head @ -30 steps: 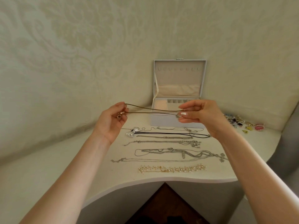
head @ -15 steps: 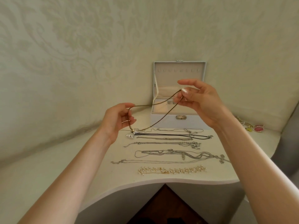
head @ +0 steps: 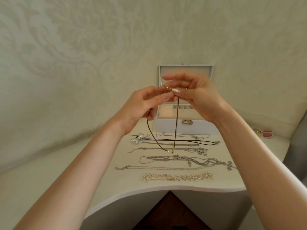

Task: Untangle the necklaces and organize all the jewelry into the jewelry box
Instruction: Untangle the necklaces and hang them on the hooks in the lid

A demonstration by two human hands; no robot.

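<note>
Much table room left; pearl necklace near front edge. Left hand and right hand, together, pinch cord necklace, which hangs below them.

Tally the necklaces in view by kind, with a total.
Cord necklaces: 2, brown cord necklace held, black cord necklace lying flat
Pearl necklace: 1
Silver chain rows: 5, strands per row unclear
Total: 8

Forearms raised, left hand and right hand fingertip to fingertip, each in a pinch grip.
</note>
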